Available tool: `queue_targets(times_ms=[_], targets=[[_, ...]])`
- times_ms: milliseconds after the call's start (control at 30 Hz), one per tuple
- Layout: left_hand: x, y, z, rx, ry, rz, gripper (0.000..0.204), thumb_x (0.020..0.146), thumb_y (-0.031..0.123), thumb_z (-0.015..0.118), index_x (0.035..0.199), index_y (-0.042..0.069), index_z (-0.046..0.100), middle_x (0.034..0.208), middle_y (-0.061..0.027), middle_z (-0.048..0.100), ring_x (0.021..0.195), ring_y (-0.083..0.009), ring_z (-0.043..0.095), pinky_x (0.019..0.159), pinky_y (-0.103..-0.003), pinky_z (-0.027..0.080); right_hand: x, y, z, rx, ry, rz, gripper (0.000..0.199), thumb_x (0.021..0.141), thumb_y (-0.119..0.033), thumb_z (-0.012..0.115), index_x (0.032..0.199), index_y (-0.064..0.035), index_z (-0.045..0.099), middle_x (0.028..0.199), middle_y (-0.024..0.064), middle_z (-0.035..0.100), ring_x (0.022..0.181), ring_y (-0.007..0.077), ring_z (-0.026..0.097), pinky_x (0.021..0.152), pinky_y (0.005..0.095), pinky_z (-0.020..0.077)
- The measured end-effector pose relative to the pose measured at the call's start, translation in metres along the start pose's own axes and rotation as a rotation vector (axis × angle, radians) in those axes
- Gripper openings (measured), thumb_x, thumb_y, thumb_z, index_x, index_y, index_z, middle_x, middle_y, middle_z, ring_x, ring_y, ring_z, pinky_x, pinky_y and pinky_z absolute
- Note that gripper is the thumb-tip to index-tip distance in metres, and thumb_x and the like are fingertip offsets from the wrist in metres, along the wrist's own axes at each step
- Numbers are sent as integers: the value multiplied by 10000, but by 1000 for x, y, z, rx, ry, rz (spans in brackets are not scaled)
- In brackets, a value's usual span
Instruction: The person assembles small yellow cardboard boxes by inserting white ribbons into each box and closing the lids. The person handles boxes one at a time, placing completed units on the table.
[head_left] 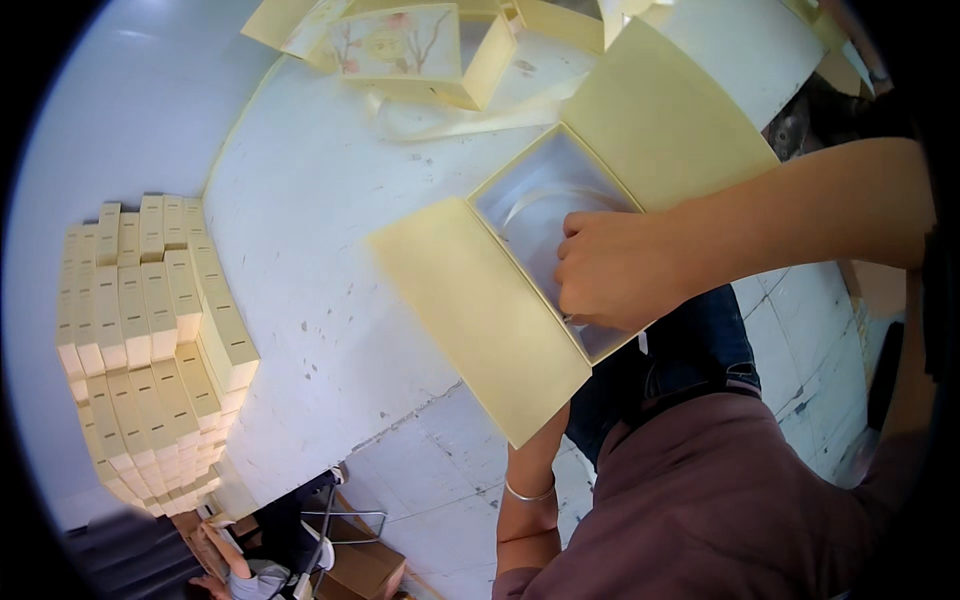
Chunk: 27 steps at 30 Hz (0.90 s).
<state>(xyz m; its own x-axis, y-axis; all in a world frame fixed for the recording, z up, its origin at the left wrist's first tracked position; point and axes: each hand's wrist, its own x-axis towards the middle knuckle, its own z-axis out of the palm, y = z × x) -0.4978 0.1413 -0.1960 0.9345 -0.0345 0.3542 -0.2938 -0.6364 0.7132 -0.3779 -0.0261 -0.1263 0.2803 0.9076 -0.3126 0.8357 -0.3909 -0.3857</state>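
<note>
A pale yellow gift box (550, 165) lies open at the table's near edge. One cover panel (490, 320) spreads out to the left, the other panel (665, 110) to the upper right. Inside, on the whitish lining, curves a thin pale ribbon (535, 195). My right hand (620, 268) reaches into the box with its fingers curled closed; whatever they hold is hidden. My left forearm (532, 470), with a silver bangle, comes up from below and passes under the left panel. The left hand itself is hidden beneath the box.
Several stacked pale yellow boxes (150, 330) stand at the left. More open boxes, one with a floral print (395, 45), lie at the far side beside a loose pale ribbon (470, 125). Another person (255, 575) and cardboard (355, 565) are at lower left.
</note>
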Motion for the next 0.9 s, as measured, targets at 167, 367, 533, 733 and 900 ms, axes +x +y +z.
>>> queue_targets(times_ms=[167,367,533,733,900], targets=[[-33,-39,-17,246,255,-61,116,806,33,619,913,7,583,899,-100,579,811,-220,535,707,-304,429,-7,4,-17,52,216,-11,149,781,-181,603,857,-55,630,806,108,594,757,273,572,764,389,407],[-111,-86,-27,-350,637,-793,43,864,51,553,869,10,542,867,-77,550,798,-175,511,740,-240,410,-18,12,-42,85,359,67,183,794,-112,615,952,-36,560,1030,131,531,903,306,531,770,374,444],[-97,-69,-8,-162,710,-336,164,857,135,576,965,24,521,1060,-114,488,1002,-208,474,862,-322,387,-15,8,-42,4,106,105,212,788,-105,622,973,-34,546,1015,132,518,919,312,524,772,381,442],[-40,-13,35,-110,114,-74,410,650,249,744,987,61,606,1130,-168,484,1095,-367,440,915,-431,363,-15,13,-33,5,101,100,261,808,-172,625,994,-14,533,999,144,497,921,316,525,788,386,431],[-32,-22,51,-214,203,-43,130,677,64,648,799,30,621,1044,-147,535,1003,-349,488,851,-427,399,-22,28,-22,-48,157,40,272,790,-168,638,992,-16,537,1012,146,487,928,320,522,799,395,431]])
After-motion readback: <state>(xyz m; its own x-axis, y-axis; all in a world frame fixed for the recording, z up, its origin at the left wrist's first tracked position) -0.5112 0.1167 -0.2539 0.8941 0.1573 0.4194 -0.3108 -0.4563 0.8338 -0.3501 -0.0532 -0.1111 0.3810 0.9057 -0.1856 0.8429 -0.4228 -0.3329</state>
